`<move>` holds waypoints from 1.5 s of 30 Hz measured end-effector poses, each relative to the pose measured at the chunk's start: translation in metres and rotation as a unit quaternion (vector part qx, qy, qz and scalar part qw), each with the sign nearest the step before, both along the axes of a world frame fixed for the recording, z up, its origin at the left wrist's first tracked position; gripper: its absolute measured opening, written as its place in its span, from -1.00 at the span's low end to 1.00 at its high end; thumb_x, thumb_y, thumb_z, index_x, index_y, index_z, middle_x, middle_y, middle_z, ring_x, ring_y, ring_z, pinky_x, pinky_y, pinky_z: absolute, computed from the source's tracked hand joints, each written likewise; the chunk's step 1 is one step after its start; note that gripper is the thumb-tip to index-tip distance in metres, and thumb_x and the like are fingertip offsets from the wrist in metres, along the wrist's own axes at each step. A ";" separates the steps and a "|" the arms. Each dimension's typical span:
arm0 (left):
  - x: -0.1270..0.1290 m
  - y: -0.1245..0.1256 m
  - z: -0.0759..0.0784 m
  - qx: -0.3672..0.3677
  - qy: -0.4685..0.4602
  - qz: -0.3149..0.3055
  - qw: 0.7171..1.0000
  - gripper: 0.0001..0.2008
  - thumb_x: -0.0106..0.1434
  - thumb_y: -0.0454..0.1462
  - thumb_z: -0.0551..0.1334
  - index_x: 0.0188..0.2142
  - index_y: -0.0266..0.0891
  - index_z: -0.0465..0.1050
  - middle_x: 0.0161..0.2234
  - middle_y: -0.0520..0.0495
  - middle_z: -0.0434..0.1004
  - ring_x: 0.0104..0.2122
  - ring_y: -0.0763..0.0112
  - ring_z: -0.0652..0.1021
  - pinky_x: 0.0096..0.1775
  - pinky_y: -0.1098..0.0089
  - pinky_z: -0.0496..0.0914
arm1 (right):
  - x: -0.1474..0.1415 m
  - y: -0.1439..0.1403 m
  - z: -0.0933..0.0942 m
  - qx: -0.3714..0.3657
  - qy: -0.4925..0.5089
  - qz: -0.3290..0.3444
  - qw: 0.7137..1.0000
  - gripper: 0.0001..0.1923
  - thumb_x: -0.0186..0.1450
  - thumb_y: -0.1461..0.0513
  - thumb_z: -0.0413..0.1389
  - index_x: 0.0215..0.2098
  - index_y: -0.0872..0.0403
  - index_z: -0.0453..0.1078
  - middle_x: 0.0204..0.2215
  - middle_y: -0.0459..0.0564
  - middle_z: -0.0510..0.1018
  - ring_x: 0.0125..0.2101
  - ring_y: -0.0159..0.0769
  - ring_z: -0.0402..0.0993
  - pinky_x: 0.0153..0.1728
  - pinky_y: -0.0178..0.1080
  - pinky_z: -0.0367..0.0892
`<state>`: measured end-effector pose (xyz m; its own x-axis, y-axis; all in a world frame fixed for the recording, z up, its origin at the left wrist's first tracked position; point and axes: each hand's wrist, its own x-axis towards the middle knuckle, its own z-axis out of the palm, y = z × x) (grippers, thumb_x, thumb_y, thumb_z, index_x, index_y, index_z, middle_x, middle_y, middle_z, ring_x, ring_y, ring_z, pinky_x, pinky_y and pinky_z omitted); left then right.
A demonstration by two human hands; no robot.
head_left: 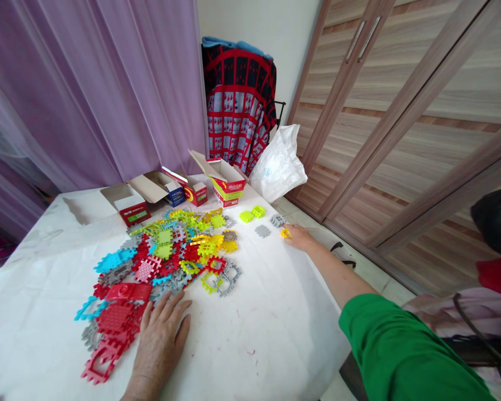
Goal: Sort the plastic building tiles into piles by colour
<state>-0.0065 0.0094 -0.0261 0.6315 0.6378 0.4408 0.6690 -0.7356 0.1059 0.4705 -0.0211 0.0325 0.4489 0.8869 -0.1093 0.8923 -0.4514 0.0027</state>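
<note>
A yellow piece (286, 233) is pinched in the fingertips of the right hand (299, 238), at that hand's nine o'clock, above the counter (275, 323). A grey stack (278, 220) is seen just beside it, at ten o'clock from the hand; a flat grey piece (263, 230) is laid near nine, and lime-green pieces (253, 213) farther out at ten. The left hand (162, 331) is held with fingers loosely spread, nothing gripped, the mixed pile (164, 239) being spread from its eight to one o'clock.
</note>
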 end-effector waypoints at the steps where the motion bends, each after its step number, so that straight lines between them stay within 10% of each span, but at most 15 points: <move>1: 0.000 0.000 0.000 0.003 0.000 0.000 1.000 -0.74 0.28 -0.22 0.12 -0.08 -0.04 0.49 0.03 -0.04 0.55 0.10 0.09 0.42 0.15 0.00 0.11 | 0.000 0.000 0.000 0.003 -0.001 -0.002 1.000 -0.48 0.22 0.18 0.08 0.15 0.10 0.27 -0.03 0.17 0.47 -0.05 -0.10 0.41 -0.03 -0.20 0.25; 14: 0.001 -0.001 0.001 0.012 0.007 0.002 1.000 -0.74 0.30 -0.23 0.10 -0.08 -0.03 0.49 0.02 -0.03 0.55 0.09 0.10 0.43 0.13 0.01 0.14 | -0.008 -0.007 0.001 0.082 -0.003 -0.032 0.996 -0.51 0.26 0.11 0.06 0.14 0.07 0.31 0.01 0.15 0.43 -0.01 -0.08 0.35 -0.04 -0.16 0.24; 25: 0.002 -0.003 0.005 -0.006 0.006 0.005 1.000 -0.74 0.30 -0.23 0.10 -0.07 -0.03 0.49 0.03 -0.05 0.54 0.10 0.10 0.42 0.14 -0.01 0.15 | -0.154 0.036 -0.004 0.160 0.002 0.275 0.948 -0.76 0.24 0.18 0.18 -0.11 -0.02 0.49 -0.14 0.01 0.50 -0.12 -0.21 0.36 -0.07 -0.19 0.22; 32: 0.001 -0.003 0.003 -0.018 0.005 0.006 1.000 -0.73 0.30 -0.23 0.11 -0.06 -0.02 0.48 0.05 -0.04 0.53 0.11 0.10 0.41 0.14 -0.02 0.14 | -0.164 0.031 -0.004 0.222 0.037 0.232 0.946 -0.82 0.31 0.22 0.07 -0.23 0.02 0.53 -0.23 0.02 0.54 -0.18 -0.27 0.41 -0.10 -0.27 0.23; 39: 0.001 -0.001 -0.001 -0.019 -0.015 0.001 1.000 -0.73 0.28 -0.22 0.11 -0.08 -0.03 0.50 0.03 -0.06 0.54 0.11 0.10 0.41 0.17 -0.02 0.11 | -0.145 -0.007 -0.004 0.130 0.136 -0.020 0.982 -0.66 0.34 0.12 -0.04 -0.41 0.00 0.53 -0.36 -0.04 0.60 -0.35 -0.32 0.46 -0.38 -0.34 0.20; 45: 0.001 0.000 -0.002 -0.016 -0.010 0.002 1.000 -0.73 0.28 -0.22 0.11 -0.08 -0.02 0.51 0.03 -0.05 0.54 0.10 0.10 0.41 0.16 -0.03 0.11 | -0.133 -0.033 -0.007 0.124 0.142 0.012 0.982 -0.76 0.26 0.16 0.10 -0.13 0.00 0.47 -0.18 -0.04 0.53 -0.30 -0.37 0.45 -0.24 -0.35 0.24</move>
